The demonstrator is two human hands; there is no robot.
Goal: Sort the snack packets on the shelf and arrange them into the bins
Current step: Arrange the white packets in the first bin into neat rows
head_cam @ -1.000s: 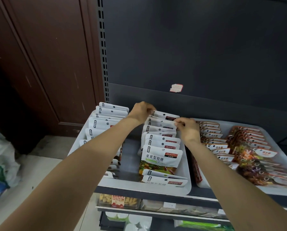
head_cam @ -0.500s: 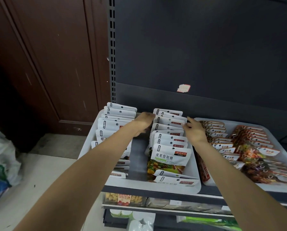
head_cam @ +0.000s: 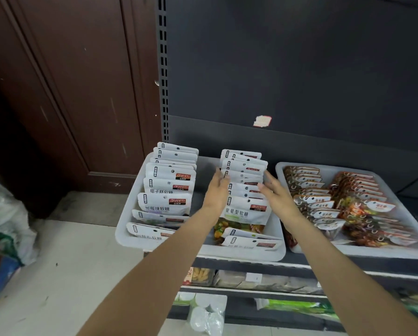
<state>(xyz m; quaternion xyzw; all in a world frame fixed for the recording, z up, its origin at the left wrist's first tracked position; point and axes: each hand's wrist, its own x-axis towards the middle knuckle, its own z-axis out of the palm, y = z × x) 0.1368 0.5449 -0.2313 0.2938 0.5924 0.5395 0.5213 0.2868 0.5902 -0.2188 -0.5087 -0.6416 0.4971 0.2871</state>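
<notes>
Both hands flank a row of white snack packets (head_cam: 245,190) standing in a white bin (head_cam: 128,229): left hand (head_cam: 217,190) and right hand (head_cam: 277,194), fingers straight, against its sides. A second bin (head_cam: 416,224) sits right.

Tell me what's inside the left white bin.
The left bin holds two rows of white packets, standing and leaning. The left arm covers part of the gap between rows.

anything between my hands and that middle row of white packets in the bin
Nothing visible. The left hand and right hand flank the middle row of white packets with fingers straight, right at the row's sides inside the white bin.
</notes>
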